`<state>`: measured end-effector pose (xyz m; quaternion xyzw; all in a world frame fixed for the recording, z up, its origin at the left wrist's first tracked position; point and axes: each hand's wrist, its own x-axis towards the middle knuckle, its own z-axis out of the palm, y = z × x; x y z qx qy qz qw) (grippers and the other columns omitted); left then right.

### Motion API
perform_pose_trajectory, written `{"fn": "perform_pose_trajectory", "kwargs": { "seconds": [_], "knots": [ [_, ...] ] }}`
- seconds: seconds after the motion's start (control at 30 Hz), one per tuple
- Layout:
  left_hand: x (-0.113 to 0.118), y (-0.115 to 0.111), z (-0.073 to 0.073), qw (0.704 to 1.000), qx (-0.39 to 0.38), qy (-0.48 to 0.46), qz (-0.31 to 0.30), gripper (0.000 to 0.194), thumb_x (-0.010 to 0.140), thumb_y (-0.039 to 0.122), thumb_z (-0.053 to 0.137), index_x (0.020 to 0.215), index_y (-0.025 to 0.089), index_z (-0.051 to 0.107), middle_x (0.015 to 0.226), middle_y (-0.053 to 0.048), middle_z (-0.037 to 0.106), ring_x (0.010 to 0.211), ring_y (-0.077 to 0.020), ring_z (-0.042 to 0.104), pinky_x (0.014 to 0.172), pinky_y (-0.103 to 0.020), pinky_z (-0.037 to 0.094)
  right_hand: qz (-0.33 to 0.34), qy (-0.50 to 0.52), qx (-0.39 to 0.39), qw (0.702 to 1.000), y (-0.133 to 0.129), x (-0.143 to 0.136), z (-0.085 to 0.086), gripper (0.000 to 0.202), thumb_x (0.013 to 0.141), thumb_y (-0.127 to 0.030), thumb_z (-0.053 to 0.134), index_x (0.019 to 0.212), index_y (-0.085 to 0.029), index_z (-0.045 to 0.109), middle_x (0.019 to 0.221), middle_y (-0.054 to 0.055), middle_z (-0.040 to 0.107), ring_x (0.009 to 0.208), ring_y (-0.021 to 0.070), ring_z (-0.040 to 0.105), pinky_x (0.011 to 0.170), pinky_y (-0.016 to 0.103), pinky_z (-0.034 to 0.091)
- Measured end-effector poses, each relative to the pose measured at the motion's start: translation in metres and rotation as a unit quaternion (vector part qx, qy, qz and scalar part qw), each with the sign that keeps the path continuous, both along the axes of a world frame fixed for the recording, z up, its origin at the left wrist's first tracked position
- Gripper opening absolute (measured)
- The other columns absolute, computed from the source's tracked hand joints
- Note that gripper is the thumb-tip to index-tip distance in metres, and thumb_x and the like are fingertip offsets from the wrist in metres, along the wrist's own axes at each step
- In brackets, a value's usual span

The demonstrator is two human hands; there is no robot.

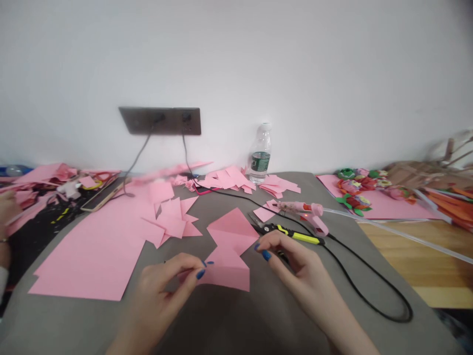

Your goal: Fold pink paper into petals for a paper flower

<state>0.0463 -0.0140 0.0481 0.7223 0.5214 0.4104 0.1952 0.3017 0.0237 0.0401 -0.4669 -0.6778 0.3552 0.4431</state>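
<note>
My left hand [172, 283] has thumb and index finger pinched together over a creased pink paper square [229, 271]. A tiny blue sliver shows at the fingertips; whether anything is held between them I cannot make out. Loosely curled, my right hand [291, 266] has thumb and index tips slightly apart with nothing seen between them. It is near the right corner of a second folded pink square [233, 228], which lies just behind the first. Beyond the right fingers are black-and-yellow scissors or pliers [299, 235], partly hidden, and a pink glue gun [299, 207] with a clear glue stick.
Large pink sheets [92, 251] and cut pieces [177, 217] cover the left. A phone [103, 196] and a bottle [260, 158] stand farther back. A black cable [354, 281] loops at right. Paper flowers [358, 190] lie far right. Another person's hand [8, 209] shows at left.
</note>
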Motion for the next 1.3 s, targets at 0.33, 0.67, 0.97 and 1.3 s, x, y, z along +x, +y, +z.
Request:
{"fn": "perform_pose_trajectory", "kwargs": {
  "seconds": [0.33, 0.67, 0.97, 1.3],
  "knots": [
    [0.008, 0.007, -0.010, 0.987, -0.037, -0.098, -0.120, 0.021, 0.080, 0.018, 0.080, 0.089, 0.036, 0.084, 0.088, -0.003, 0.083, 0.084, -0.0264, 0.080, 0.079, -0.035, 0.066, 0.207, -0.016, -0.015, 0.978, -0.018, -0.022, -0.001, 0.018, 0.090, -0.018, 0.068, 0.076, -0.024, 0.060, 0.086, 0.002, 0.071, 0.082, 0.0188, 0.065, 0.073, 0.029, 0.048],
    [-0.007, 0.006, -0.015, 0.980, -0.083, -0.155, 0.089, 0.017, 0.085, 0.032, 0.071, 0.071, 0.026, 0.077, 0.081, -0.003, 0.082, 0.074, -0.0226, 0.078, 0.068, -0.028, 0.063, 0.113, -0.008, 0.056, 0.992, -0.014, -0.014, -0.001, 0.026, 0.092, -0.011, 0.057, 0.070, -0.023, 0.050, 0.078, 0.001, 0.065, 0.067, 0.0155, 0.058, 0.060, 0.026, 0.042],
    [0.025, 0.006, -0.028, 0.931, -0.205, -0.291, -0.084, 0.022, 0.090, 0.043, 0.068, 0.091, 0.021, 0.068, 0.086, -0.002, 0.067, 0.083, -0.0200, 0.065, 0.077, -0.027, 0.055, 0.161, 0.011, 0.063, 0.985, -0.025, -0.038, -0.010, 0.024, 0.085, -0.001, 0.054, 0.077, -0.023, 0.048, 0.099, 0.005, 0.064, 0.087, 0.0165, 0.065, 0.074, 0.025, 0.050],
    [0.033, 0.009, -0.043, 0.870, -0.260, -0.411, -0.077, 0.035, 0.080, 0.044, 0.079, 0.096, 0.020, 0.060, 0.083, 0.002, 0.053, 0.074, -0.0139, 0.051, 0.066, -0.022, 0.044, 0.188, -0.002, 0.039, 0.981, -0.028, -0.033, -0.011, 0.023, 0.086, -0.004, 0.060, 0.081, -0.025, 0.051, 0.114, 0.004, 0.064, 0.103, 0.0173, 0.065, 0.087, 0.025, 0.050]
  ]
}}
